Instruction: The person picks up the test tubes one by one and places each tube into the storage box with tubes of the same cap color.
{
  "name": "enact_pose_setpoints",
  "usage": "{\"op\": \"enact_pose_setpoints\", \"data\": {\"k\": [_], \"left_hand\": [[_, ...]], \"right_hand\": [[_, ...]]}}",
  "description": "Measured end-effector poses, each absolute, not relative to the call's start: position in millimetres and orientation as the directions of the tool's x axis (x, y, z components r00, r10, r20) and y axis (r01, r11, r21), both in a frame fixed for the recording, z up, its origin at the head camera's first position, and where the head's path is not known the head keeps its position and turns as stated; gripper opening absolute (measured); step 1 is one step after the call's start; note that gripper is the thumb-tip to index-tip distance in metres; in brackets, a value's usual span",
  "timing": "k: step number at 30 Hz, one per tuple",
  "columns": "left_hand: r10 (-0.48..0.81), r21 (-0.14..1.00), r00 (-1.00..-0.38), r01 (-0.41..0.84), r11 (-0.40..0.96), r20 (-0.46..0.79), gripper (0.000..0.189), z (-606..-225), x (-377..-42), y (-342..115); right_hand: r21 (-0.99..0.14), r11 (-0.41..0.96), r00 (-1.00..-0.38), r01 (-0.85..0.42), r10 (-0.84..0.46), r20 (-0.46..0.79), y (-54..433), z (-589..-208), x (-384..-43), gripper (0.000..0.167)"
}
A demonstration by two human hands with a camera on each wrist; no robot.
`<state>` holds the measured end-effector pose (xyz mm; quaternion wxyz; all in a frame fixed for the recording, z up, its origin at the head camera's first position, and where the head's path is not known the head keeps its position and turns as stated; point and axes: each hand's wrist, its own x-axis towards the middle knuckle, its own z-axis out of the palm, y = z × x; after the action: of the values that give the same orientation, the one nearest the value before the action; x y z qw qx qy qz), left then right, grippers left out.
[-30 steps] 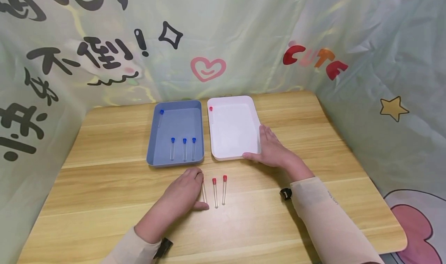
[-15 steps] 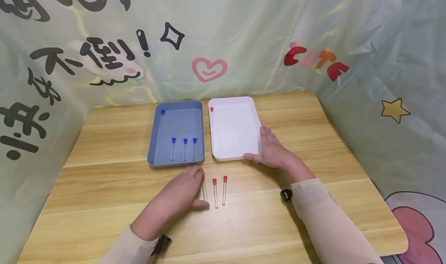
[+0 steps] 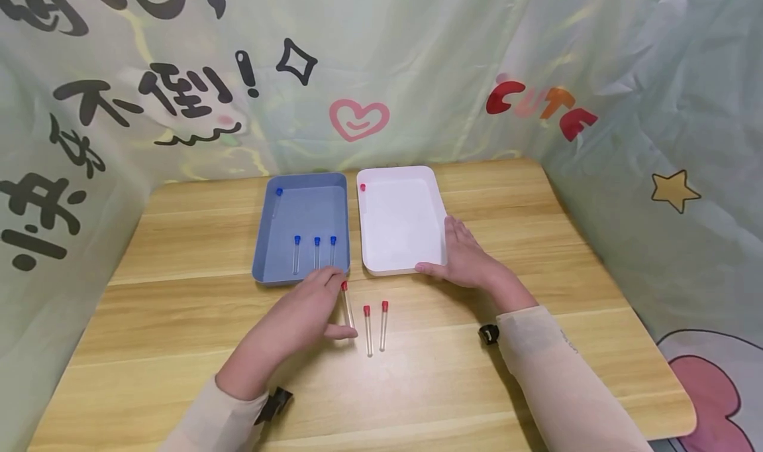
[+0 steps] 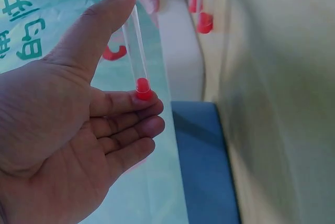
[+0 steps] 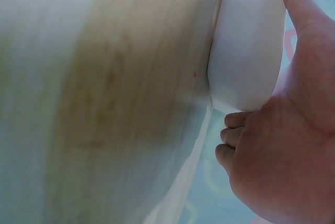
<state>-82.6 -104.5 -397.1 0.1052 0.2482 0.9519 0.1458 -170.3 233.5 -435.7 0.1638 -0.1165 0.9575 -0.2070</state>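
Observation:
In the head view my left hand (image 3: 301,313) holds a red-capped test tube (image 3: 348,307) lengthwise, thumb at its bottom end and index finger at its cap. The left wrist view shows the tube's red cap (image 4: 143,89) against the index fingertip, the other fingers close below. Two more red-capped tubes, a nearer one (image 3: 367,331) and a right one (image 3: 384,326), lie on the table to its right. My right hand (image 3: 471,256) rests at the white tray's (image 3: 402,270) front right corner, thumb along the front wall and straight fingers along the right side.
The blue tray (image 3: 306,181) stands left of the white tray and contains several blue-capped tubes (image 3: 296,256). A red-capped tube (image 3: 362,187) lies in the white tray's far left corner. Printed cloth (image 3: 417,54) hangs behind the wooden table (image 3: 179,319).
My left hand has taken the leftmost red-capped tube and moved it slightly away from me, toward the blue tray's front edge. The right hand has stayed at the white tray's corner.

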Motion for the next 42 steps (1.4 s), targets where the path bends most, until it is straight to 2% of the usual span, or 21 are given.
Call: {"op": "enact_pose_setpoints", "data": {"k": [10, 22, 37, 42], "left_hand": [[0.518, 0.310, -0.853, 0.479, 0.821, -0.055, 0.088, -389, -91, -103], [0.483, 0.340, -0.870, 0.425, 0.839, -0.105, 0.099, -376, -107, -103], [0.553, 0.309, -0.833, 0.524, 0.794, -0.006, 0.090, -378, -128, -88], [0.555, 0.320, -0.832, 0.521, 0.791, -0.018, 0.090, -375, -134, -83]], "right_hand": [[-0.434, 0.889, -0.923, -0.146, -0.280, -0.263, 235, -438, -171, 0.137], [-0.442, 0.886, -0.921, -0.143, -0.282, -0.268, 235, -436, -171, 0.137], [-0.432, 0.887, -0.920, -0.163, -0.295, -0.259, 235, -435, -170, 0.134], [-0.432, 0.888, -0.919, -0.159, -0.293, -0.263, 235, -436, -170, 0.134]]}}
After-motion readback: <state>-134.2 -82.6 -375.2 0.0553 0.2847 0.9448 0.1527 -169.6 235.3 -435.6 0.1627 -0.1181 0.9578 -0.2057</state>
